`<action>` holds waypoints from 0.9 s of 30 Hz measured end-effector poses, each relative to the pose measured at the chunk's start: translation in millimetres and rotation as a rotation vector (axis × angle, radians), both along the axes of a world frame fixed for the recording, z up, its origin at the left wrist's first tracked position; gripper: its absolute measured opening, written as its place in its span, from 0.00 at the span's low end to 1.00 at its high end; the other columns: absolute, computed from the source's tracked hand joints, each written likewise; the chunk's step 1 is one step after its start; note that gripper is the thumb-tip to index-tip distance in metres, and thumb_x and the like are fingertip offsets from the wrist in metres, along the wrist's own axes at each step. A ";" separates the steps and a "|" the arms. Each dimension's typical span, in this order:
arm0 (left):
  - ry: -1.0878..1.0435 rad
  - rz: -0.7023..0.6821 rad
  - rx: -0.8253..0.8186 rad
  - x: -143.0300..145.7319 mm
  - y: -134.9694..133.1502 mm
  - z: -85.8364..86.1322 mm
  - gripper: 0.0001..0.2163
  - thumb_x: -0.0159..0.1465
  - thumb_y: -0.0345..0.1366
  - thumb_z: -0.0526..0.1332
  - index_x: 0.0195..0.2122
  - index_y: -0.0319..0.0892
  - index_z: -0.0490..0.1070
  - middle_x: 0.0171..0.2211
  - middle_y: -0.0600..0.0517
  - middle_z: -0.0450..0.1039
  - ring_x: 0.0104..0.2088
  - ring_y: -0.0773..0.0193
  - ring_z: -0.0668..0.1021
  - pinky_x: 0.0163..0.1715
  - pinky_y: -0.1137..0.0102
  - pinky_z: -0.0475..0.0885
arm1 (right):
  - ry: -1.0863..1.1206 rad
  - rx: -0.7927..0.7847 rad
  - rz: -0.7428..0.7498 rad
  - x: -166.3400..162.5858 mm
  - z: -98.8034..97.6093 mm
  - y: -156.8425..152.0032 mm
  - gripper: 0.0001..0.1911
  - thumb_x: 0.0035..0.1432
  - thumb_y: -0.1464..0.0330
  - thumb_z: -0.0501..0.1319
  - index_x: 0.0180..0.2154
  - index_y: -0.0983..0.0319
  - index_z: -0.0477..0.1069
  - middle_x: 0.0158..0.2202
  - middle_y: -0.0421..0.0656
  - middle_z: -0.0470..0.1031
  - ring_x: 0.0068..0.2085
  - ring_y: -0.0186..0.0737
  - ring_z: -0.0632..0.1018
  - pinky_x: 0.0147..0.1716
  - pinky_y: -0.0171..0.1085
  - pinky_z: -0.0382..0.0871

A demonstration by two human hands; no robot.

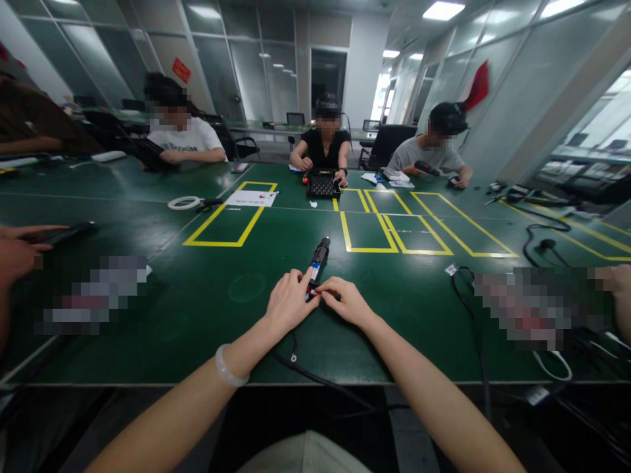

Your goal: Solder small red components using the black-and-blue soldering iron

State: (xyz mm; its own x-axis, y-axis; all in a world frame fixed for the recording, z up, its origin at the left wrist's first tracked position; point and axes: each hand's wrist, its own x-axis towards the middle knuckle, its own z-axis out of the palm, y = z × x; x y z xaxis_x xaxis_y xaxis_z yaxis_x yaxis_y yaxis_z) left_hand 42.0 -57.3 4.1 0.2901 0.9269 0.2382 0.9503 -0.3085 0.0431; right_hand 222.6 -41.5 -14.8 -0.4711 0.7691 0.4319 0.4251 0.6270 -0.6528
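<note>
A slim black electric screwdriver (321,253) with a blue label and a narrow metal tip lies in front of me, its tip pointing away. My left hand (290,299) is closed around its near end, with the index finger stretched along the body. From the other side, the fingers of my right hand (345,299) pinch the same end beside a small red part (312,291). My fingers partly hide that end. A black cord (320,381) runs back over the table edge; a thin lead with a ring terminal (294,358) hangs near it.
The green table (207,355) bears yellow tape outlines (214,244). Across it, a person works at a black tray (323,185); others sit on both sides. A white sheet (252,198) and white coiled cable (184,203) lie left. Black cables (468,289) lie right.
</note>
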 end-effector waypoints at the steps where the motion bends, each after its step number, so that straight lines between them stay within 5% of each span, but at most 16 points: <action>1: 0.001 -0.001 -0.001 -0.3 -0.1 0.2 0.29 0.63 0.48 0.56 0.64 0.46 0.55 0.45 0.44 0.64 0.43 0.54 0.70 0.41 0.64 0.65 | 0.003 -0.003 -0.002 -0.4 -0.1 -0.2 0.10 0.60 0.74 0.57 0.41 0.62 0.76 0.37 0.45 0.75 0.37 0.37 0.74 0.35 0.34 0.68; 27: 0.034 -0.031 0.021 -10.0 5.8 -1.3 0.30 0.63 0.50 0.56 0.65 0.46 0.54 0.45 0.44 0.65 0.44 0.53 0.69 0.42 0.63 0.64 | 0.012 -0.010 -0.078 4.4 -8.3 7.0 0.07 0.61 0.73 0.57 0.37 0.62 0.74 0.33 0.41 0.73 0.31 0.34 0.71 0.33 0.33 0.63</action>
State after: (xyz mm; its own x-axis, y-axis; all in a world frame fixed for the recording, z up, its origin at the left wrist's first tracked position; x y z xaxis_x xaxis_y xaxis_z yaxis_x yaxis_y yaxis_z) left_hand 31.9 -51.5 2.8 0.3264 0.9123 0.2473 0.9411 -0.3380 0.0046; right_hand 227.0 -34.5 -23.1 -0.4046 0.8074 0.4294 0.4646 0.5859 -0.6640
